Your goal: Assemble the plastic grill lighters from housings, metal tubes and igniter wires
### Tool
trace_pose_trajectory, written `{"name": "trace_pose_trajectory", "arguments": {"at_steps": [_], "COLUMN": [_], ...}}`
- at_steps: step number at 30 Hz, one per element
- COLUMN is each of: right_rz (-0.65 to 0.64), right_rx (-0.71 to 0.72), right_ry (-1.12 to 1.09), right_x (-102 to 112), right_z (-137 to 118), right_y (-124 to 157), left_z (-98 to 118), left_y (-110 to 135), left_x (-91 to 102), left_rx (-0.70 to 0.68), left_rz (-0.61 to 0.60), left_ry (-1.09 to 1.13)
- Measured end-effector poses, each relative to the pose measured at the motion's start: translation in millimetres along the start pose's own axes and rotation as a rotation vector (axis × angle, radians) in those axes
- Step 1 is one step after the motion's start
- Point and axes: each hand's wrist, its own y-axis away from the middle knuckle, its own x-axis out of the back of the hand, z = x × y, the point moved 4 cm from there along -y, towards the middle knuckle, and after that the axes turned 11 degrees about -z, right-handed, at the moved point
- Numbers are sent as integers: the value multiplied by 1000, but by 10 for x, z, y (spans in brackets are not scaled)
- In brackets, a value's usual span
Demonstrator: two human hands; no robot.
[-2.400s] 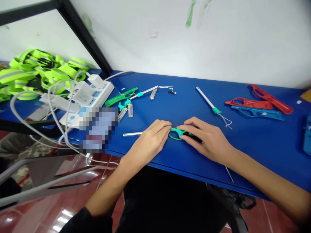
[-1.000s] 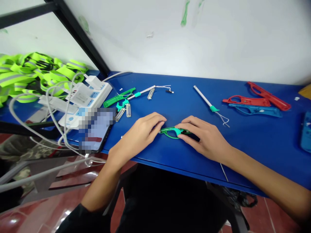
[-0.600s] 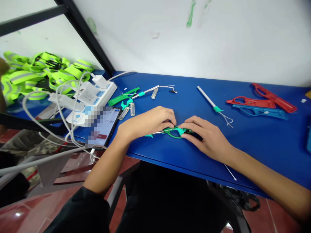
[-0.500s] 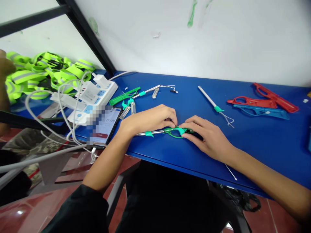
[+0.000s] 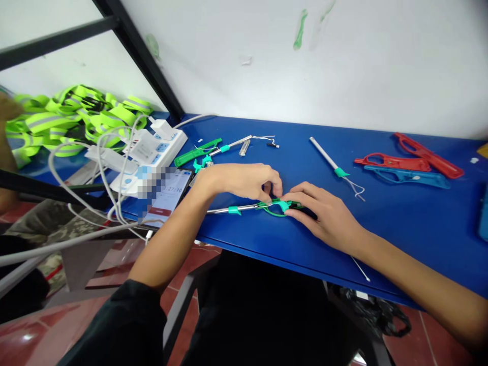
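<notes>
Two-handed hold on the green handle shell [image 5: 280, 207], flat on the blue table [image 5: 400, 223] near the front edge. Pinched at the front end by the curled fingertips of the left hand [image 5: 244, 182]; gripped at the rear between thumb and forefinger of the right hand [image 5: 324, 217].

Against a second ago: a rightward shift of the left hand, now knuckled up over the shell's nose. Far more of the metal tube [image 5: 221, 210] bared beneath the wrist, teal collar plain to see, end pointing into the shell. Right hand much as before.

Left of the wrist: a phone [image 5: 168, 195], a white power strip [image 5: 152, 147], loose cables [image 5: 102, 168], neon straps [image 5: 72, 109] farther back. Beyond the knuckles: another green shell [image 5: 196, 151], a second tube [image 5: 232, 144], a clear vial [image 5: 244, 147]. Off to the right, well apart: a white tube [image 5: 328, 159], red shells [image 5: 396, 162], a blue shell [image 5: 407, 176].

Under the left fingertips, out of sight: the join of tube and shell. Phone screen blurred. Blue object [image 5: 484, 213] at the right border cut off. Thin wire [image 5: 360, 269] by the right forearm, hard to make out.
</notes>
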Motion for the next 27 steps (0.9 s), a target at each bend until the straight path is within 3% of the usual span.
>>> {"name": "trace_pose_trajectory", "arguments": {"at_steps": [14, 27], "right_rz": [-9, -1], "right_rx": [-5, -10], "right_ry": [2, -3], "right_x": [9, 6], "right_z": [-2, 10], "right_y": [-7, -2], "left_z": [-13, 7], "left_y": [4, 156], "left_x": [-36, -48], "left_rx": [66, 76], "left_rz": [-39, 47], "left_ry": [9, -9]}}
